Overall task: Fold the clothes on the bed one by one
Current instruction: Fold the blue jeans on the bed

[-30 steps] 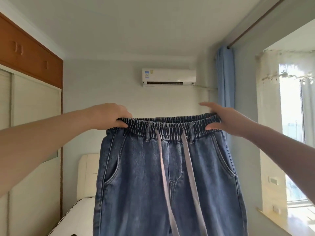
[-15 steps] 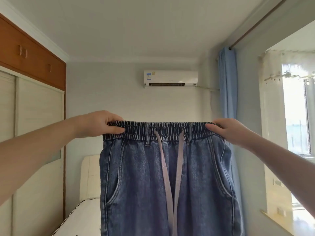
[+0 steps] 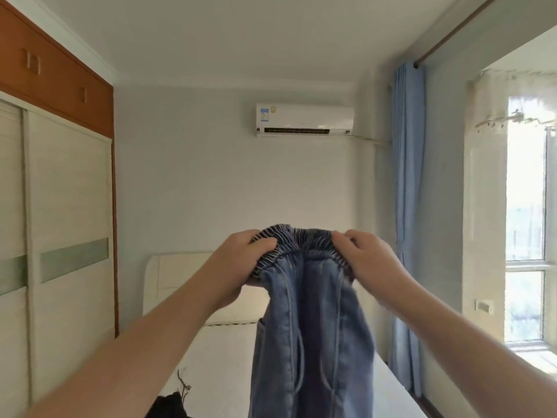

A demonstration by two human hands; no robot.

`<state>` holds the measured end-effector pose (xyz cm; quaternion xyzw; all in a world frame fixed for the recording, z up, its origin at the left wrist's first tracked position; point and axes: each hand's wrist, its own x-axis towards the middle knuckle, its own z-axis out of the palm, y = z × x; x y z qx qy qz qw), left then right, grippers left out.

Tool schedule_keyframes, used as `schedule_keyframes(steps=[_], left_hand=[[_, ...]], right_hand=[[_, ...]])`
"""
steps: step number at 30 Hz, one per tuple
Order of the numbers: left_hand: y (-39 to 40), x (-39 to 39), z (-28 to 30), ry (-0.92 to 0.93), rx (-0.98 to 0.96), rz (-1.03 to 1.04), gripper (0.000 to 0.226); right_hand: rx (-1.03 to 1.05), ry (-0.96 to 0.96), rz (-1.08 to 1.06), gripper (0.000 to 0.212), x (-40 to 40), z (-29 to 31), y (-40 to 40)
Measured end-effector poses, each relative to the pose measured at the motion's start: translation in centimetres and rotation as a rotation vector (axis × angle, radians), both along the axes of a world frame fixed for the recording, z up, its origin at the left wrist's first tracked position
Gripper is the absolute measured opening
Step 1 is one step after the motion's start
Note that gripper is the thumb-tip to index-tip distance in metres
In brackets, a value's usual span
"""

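Jeans: the blue jeans hang in the air in front of me, above the bed, doubled lengthwise so the two halves of the waist meet between my hands.
Waistband: the gathered elastic waistband is bunched at the top, right at my grip; the legs drop straight down from it and out of view at the bottom.
Left hand: my left hand grasps the left end of the waistband, thumb on top, fingers curled under the fabric.
Right hand: my right hand clasps the right end, fingertips pressing into the gathers.
Hands together: close side by side, with only the bunched waistband between them.
Bed: the white bed lies below, its cream headboard against the far wall.
Dark garment: a black piece of clothing lies on the bed at lower left.
Room: wardrobe on the left, air conditioner on the wall, blue curtain and window on the right.
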<state>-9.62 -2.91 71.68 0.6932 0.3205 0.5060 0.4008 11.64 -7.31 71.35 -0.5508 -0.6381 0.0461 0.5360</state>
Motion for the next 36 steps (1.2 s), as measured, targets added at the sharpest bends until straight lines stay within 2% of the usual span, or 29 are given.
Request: schedule_keyframes(steps=[2,4,8,13,15,17,19,20,21,24,27,30,32,33,34,36], left_hand=[[-0.5,1.4,-0.8,0.109,0.121,0.113,0.022],[-0.8,2.3,-1.9,0.188,0.215,0.212,0.026],[-0.9,2.6,-4.0,0.237,0.299,0.316,0.022],[-0.2,2.3,-5.2,0.247,0.271,0.31,0.029],[0.1,2.4,-5.3,0.189,0.188,0.272,0.041],[0.1,2.3,-5.1,0.081,0.008,0.178,0.075],[0.0,2.1,-5.0,0.066,-0.121,0.09,0.103],[-0.1,2.1,-5.0,0.091,-0.129,0.063,0.102],[-0.2,2.1,-5.1,0.119,-0.121,0.049,0.091],[0.2,1.5,-5.5,0.188,-0.102,0.032,0.047],[0.9,0.3,-6.1,0.221,-0.102,0.008,0.017],[1.3,-1.3,-7.4,0.252,-0.124,-0.082,0.014],[1.3,-2.1,-8.3,0.27,-0.15,-0.198,0.021],[1.2,-2.3,-8.7,0.287,-0.158,-0.252,0.023],[1.2,-2.5,-9.1,0.311,-0.157,-0.289,0.023],[1.1,-2.7,-9.9,0.344,-0.151,-0.336,0.023]], right_hand=[[0.055,-0.166,-0.095,0.046,-1.5,-1.2,-0.3],[0.076,-0.16,-0.122,0.048,-2.1,-2.4,-0.5],[-0.01,-0.033,-0.032,0.052,-2.6,-4.9,-1.2],[-0.11,0.241,0.224,0.046,-2.7,-7.2,-2.0],[-0.114,0.342,0.356,0.044,-3.1,-7.6,-2.6],[-0.143,0.37,0.45,0.041,-3.3,-8.1,-3.0],[-0.181,0.327,0.475,0.046,-3.1,-8.8,-2.9],[-0.199,0.308,0.475,0.043,-2.8,-9.1,-2.9],[-0.212,0.292,0.486,0.039,-2.5,-9.4,-2.8],[-0.245,0.285,0.579,0.04,-1.4,-10.7,-2.6],[-0.259,0.271,0.655,0.041,-0.5,-12.1,-2.0],[-0.141,0.144,0.469,0.037,0.4,-13.6,-0.6],[-0.145,0.184,0.337,0.05,1.4,-14.5,0.5],[-0.22,0.178,0.361,0.054,1.6,-14.9,1.0],[-0.331,0.166,0.44,0.049,1.8,-15.5,1.4],[-0.522,0.218,0.616,0.026,1.7,-16.9,2.1]])
